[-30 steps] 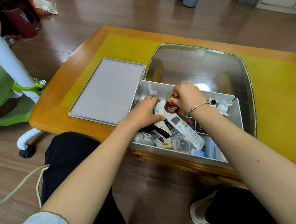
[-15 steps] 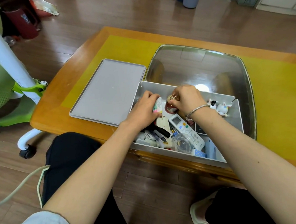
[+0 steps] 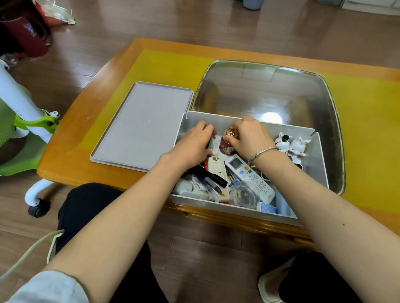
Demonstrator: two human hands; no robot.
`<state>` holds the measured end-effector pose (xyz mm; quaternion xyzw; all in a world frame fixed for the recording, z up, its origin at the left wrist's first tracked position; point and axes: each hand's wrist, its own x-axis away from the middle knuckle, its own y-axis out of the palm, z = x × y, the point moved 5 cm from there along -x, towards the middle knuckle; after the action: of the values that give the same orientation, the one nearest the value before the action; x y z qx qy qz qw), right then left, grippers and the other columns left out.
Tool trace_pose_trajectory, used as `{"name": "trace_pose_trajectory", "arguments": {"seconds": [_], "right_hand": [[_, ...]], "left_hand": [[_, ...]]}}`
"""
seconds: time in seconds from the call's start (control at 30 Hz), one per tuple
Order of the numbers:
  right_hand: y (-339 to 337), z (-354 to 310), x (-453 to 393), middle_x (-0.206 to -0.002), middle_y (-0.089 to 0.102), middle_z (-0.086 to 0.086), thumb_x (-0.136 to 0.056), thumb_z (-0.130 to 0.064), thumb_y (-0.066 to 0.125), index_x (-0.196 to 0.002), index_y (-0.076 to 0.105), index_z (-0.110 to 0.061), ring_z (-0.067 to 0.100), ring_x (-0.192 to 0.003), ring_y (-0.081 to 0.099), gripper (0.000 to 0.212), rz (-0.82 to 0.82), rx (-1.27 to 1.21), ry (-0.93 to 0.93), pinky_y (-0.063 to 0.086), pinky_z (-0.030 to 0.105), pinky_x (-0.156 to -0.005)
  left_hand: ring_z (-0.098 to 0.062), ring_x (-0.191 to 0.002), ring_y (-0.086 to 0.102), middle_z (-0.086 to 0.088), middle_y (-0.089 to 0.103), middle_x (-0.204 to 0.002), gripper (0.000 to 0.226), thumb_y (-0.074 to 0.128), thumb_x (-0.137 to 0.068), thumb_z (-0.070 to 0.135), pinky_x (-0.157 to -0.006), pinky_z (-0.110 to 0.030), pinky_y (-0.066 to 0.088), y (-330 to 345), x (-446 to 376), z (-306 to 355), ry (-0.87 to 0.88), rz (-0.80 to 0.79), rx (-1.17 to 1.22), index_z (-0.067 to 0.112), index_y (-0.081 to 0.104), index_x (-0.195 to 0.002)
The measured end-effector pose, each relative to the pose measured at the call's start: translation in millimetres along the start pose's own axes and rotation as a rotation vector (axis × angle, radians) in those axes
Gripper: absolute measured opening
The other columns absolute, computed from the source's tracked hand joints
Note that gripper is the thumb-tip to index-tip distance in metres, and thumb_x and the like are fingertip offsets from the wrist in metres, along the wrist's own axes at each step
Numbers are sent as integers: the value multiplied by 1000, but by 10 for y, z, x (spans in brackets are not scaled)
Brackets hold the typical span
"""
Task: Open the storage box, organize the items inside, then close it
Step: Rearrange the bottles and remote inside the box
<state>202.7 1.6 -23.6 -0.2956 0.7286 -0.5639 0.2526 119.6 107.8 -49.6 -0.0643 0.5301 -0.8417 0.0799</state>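
Grey plastic makes up the storage box (image 3: 242, 211), which sits lid-off at the near edge of the table (image 3: 139, 59), with its lid (image 3: 141, 126) lying flat just beside it at nine o'clock. Inside, toward twelve o'clock against the far wall, stands a small red jar (image 3: 226, 148) with a gold knobbed top. The right hand (image 3: 249, 136) curls over it, fingers clamped round the cap and shoulder. It looks rigid and probably light, though possibly glass or ceramic, so it should be held by the body rather than the ornate top, which may be loose or slippery. The left hand (image 3: 194, 144) reaches in at ten o'clock of the box, its fingers curled round a thin pale packet (image 3: 215, 144); that piece looks flat, flimsy and easy to bend, best pinched by its edges. At two o'clock, two little rabbit figurines (image 3: 289, 144) stand upright near the far wall; they seem brittle, with thin ears likely to snap, so the torso is the safer hold. A white remote (image 3: 251, 177) lies diagonally in the middle: stiff, smooth, easy to grasp across its width. Black pens (image 3: 212, 179) and a clear tape roll (image 3: 244, 194) crowd the six o'clock side, light but apt to roll.
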Motion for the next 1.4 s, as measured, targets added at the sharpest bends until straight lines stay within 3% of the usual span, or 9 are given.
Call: {"name": "trace_pose_trajectory", "arguments": {"seconds": [0.1, 0.2, 0.37, 0.57, 0.77, 0.9, 1.03, 1.2, 1.4], "right_hand": [[-26, 16, 8, -105, 57, 13, -88, -35, 61, -110, 64, -13, 33, -99, 57, 31, 10, -30, -2, 48, 38, -83], [-61, 31, 9, -105, 59, 13, -88, -34, 62, -110, 65, -15, 32, -99, 57, 30, 34, -41, -4, 48, 37, -84], [-56, 14, 4, -105, 58, 14, -88, -35, 62, -112, 65, -15, 32, -100, 56, 32, 14, -22, -6, 47, 38, -84], [-21, 5, 26, -107, 55, 12, -88, -32, 61, -115, 64, -14, 31, -99, 56, 33, -21, -35, -40, 47, 36, -85], [1, 2, 15, -110, 53, 14, -90, -27, 60, -120, 61, -12, 35, -102, 56, 34, -25, -38, -21, 49, 41, -89], [18, 27, 40, -109, 51, 12, -90, -28, 60, -121, 60, -13, 35, -101, 56, 35, -25, -58, -5, 49, 42, -88], [19, 37, 43, -112, 52, 12, -89, -28, 61, -123, 58, -15, 34, -104, 56, 36, -31, -70, -11, 48, 41, -90], [26, 43, 49, -112, 52, 13, -89, -26, 61, -123, 58, -16, 36, -104, 55, 35, -33, -86, -9, 48, 43, -90], [28, 61, 42, -111, 53, 12, -90, -25, 60, -121, 59, -15, 35, -104, 56, 33, -31, -96, -10, 48, 43, -90]], "left_hand": [[-32, -104, 51, -13, 51, -115, 27, 54, -88, 4, -84, -42, 43, -55, 26, 44, 53, 5, -128, 7, 57, -115], [-30, -114, 47, -9, 55, -122, 33, 48, -93, 12, -88, -37, 36, -20, 61, 59, 75, -113, -304, 18, 62, -122], [-29, -128, 35, -7, 44, -140, 49, 43, -92, 14, -100, -44, 30, 85, 145, 12, 51, -262, -456, 25, 46, -140], [-32, -128, 28, -10, 31, -144, 58, 41, -92, 12, -103, -47, 28, 172, 135, 2, 11, -345, -560, 22, 29, -147], [-42, -124, 33, -16, 24, -145, 54, 41, -92, 5, -98, -47, 38, 146, 180, 29, -109, -322, -443, 21, 34, -143], [-44, -122, 39, -26, 34, -137, 52, 40, -95, 8, -99, -46, 40, 108, 131, 44, -216, -282, -453, 11, 28, -145], [-43, -120, 46, -27, 45, -133, 72, 48, -96, 20, -95, -44, 43, 68, 58, 85, -300, -241, -418, 4, 5, -151], [-36, -113, 56, -23, 51, -126, 93, 61, -90, 28, -83, -38, 46, -32, 82, 132, -322, -183, -388, 1, -5, -150], [-36, -108, 58, -19, 56, -124, 85, 60, -87, 15, -79, -37, 44, -196, 246, 203, -292, -100, -375, -4, 5, -149]]}}
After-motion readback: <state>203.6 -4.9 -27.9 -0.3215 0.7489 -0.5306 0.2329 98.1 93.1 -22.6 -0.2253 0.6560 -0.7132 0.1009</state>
